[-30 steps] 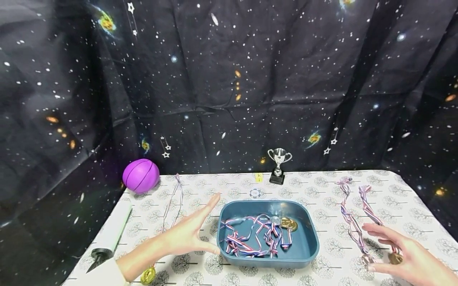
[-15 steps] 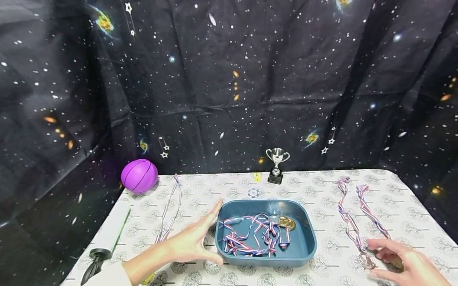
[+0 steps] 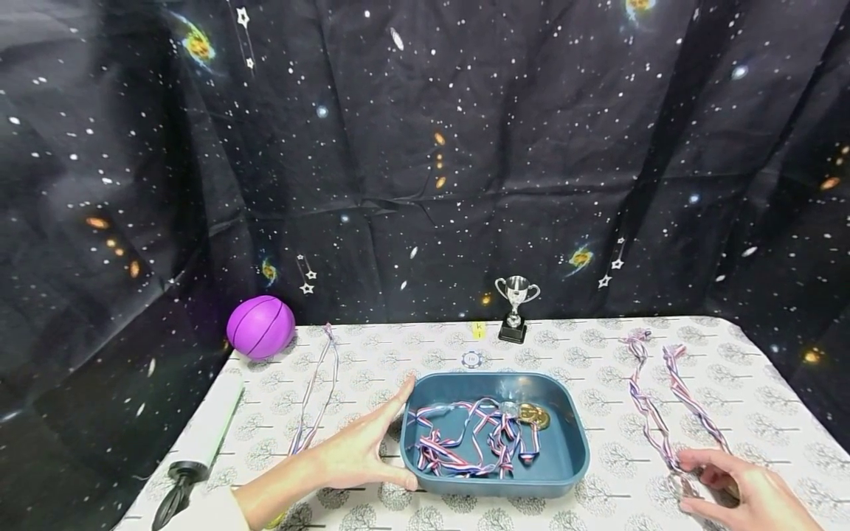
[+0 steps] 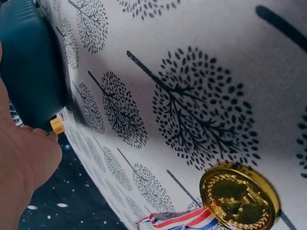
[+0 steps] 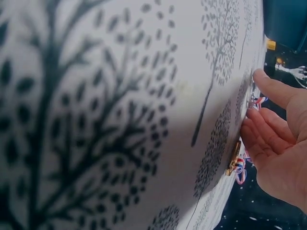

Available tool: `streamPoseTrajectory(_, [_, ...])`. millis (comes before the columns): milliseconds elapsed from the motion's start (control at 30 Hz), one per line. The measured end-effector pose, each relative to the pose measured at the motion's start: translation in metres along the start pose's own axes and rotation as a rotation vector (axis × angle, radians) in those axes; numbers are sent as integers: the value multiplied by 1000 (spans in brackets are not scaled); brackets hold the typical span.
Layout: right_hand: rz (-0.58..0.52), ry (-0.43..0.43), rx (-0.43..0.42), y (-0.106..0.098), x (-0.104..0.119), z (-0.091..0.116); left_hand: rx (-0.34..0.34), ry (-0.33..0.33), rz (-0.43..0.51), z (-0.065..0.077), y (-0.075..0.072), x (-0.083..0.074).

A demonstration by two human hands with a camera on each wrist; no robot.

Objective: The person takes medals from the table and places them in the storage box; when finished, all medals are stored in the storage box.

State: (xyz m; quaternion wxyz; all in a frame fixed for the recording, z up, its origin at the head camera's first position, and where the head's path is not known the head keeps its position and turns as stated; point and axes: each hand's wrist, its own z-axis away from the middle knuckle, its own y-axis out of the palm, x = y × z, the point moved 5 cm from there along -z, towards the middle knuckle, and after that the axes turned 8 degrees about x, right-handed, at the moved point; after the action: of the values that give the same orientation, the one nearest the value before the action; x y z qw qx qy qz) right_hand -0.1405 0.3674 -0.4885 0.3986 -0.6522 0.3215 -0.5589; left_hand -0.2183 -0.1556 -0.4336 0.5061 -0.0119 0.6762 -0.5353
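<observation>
Left hand (image 3: 361,450) at the tray (image 3: 494,487), right hand (image 3: 740,483) over a medal

On my head feed, the person's right hand is nearest on that side, thumb and fingers bent and apart on either side of a silver-looking medal (image 3: 679,484) lying on the bench (image 3: 564,354). I cannot tell whether it grasps the medal or is only around it. My right-wrist feed shows a gold-coloured medal (image 5: 235,158) just beside those fingers.

The left hand is unclenched, thumb and straight fingers spread wide, tips at the left end of the blue tray. Just behind that hand, partly hidden by the sleeve (image 3: 209,512) in my head feed, I have a gold medal (image 4: 240,196).

The tray stands between the two hands; inside I see tangled striped ribbons (image 3: 451,457) and gold medals (image 3: 533,415) near the back right.

To the left lies a pale cylinder (image 3: 209,424) with a black end. Farther off I make out a patterned chip (image 3: 472,359), a purple ball (image 3: 261,328), a yellow block (image 3: 479,330) and an upright silver trophy (image 3: 515,293), with a starry dark cloth (image 3: 398,162) behind everything.
</observation>
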Motion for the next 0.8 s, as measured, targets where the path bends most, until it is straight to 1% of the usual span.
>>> streamPoseTrajectory(133, [19,35,37,1,0,-2,0,1,9,0,0,0])
streamPoseTrajectory(200, [26,64,70,1,1,-3,0,-2,6,0,0,1])
streamPoseTrajectory(367, [21,102,89,1,5,-3,-4,-9,-9,1,-1,1])
streamPoseTrajectory(533, [31,123,38,0,7,-2,-6,-5,-17,0,-2,1])
streamPoseTrajectory(700, [51,123,-1,0,6,-1,-6,-5,-23,0,-2,0])
streamPoseTrajectory(800, [46,101,-37,-1,5,0,-5,-8,-23,0,-2,1])
